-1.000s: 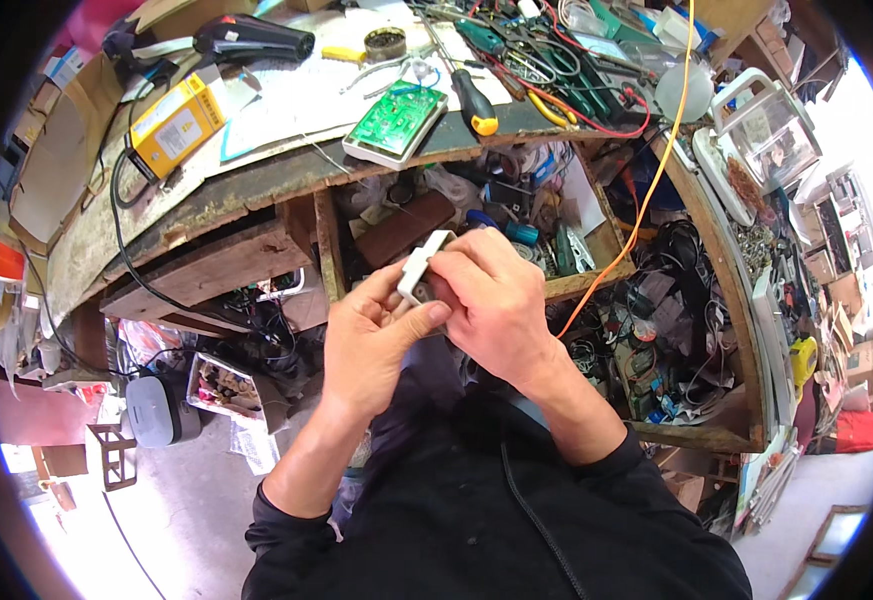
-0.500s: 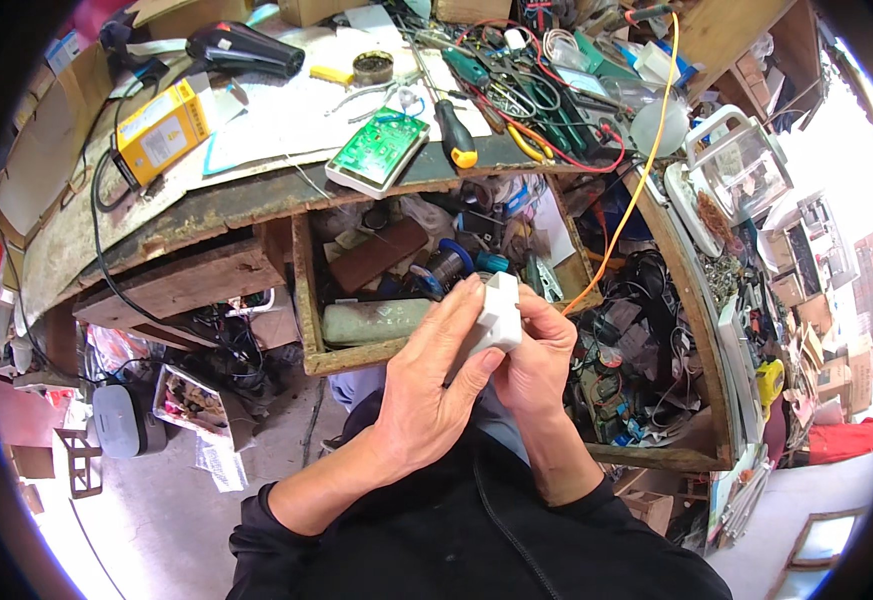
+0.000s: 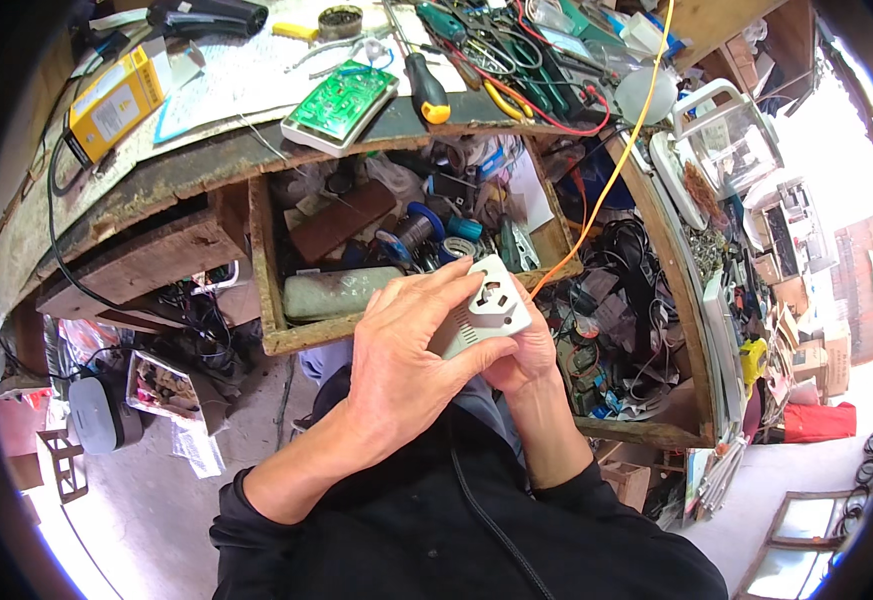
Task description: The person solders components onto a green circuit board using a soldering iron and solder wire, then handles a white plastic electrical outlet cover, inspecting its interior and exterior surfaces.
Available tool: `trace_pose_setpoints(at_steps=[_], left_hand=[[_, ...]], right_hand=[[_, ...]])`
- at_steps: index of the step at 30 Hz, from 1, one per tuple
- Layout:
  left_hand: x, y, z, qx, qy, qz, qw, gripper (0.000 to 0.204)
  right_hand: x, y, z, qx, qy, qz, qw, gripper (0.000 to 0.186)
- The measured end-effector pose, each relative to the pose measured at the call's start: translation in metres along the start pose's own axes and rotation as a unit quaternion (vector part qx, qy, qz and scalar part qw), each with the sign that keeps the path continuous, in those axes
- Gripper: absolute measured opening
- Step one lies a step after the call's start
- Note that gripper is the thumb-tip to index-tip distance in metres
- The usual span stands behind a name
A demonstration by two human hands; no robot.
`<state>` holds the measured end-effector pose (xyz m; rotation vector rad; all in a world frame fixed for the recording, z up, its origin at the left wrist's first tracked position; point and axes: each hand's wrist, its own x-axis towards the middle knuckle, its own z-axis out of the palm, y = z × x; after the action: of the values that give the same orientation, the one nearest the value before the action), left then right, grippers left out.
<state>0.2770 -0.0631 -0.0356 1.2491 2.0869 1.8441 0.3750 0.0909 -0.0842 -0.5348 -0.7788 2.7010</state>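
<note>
A small white socket unit (image 3: 497, 307) with outlet holes on its raised face and vent slots beside them is held in front of my chest. My left hand (image 3: 394, 348) grips it from the left, fingers over its far edge and thumb along its near side. From the right and beneath, my right hand (image 3: 528, 352) is closed around it, with its fingers partly hidden behind the unit. Just beyond the hands is an open wooden drawer (image 3: 331, 333) holding a spool of wire (image 3: 417, 228), a roll of tape (image 3: 458, 248) and a grey-green case (image 3: 340, 293).
On the bench lie a green circuit board (image 3: 341, 104) in a white casing, a screwdriver (image 3: 426, 92), pliers (image 3: 507, 101) and a yellow box (image 3: 116, 105). An orange cable (image 3: 611, 205) hangs down at the right, over a second drawer (image 3: 646, 432) packed with parts and wires.
The socket unit has been turned so its outlet face now shows upward. Both hands remain on it. The whole view has shifted slightly, with the bench sitting higher and further left.
</note>
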Motion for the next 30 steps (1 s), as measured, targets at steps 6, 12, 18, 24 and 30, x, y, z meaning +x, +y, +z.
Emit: trace_pose_setpoints(at_steps=[6,12,18,24,30], left_hand=[[-0.004,-0.002,0.0,0.057,0.016,0.025,0.998,0.065],[-0.005,-0.003,-0.003,0.076,0.026,0.023,0.996,0.065],[-0.009,-0.008,-0.006,0.071,0.031,0.024,0.997,0.063],[-0.012,-0.017,-0.003,0.064,0.034,0.032,0.997,0.062],[-0.011,-0.015,-0.006,0.056,0.02,0.015,0.998,0.064]], right_hand=[[0.001,0.005,0.003,0.037,-0.062,0.013,0.997,0.033],[0.004,0.017,0.0,0.043,-0.052,-0.009,0.998,0.03],[0.01,0.009,-0.001,0.0,-0.092,-0.02,0.996,0.026],[0.005,0.013,0.008,0.03,-0.034,0.021,0.999,0.031],[0.004,0.014,0.007,0.038,-0.042,0.047,0.997,0.033]])
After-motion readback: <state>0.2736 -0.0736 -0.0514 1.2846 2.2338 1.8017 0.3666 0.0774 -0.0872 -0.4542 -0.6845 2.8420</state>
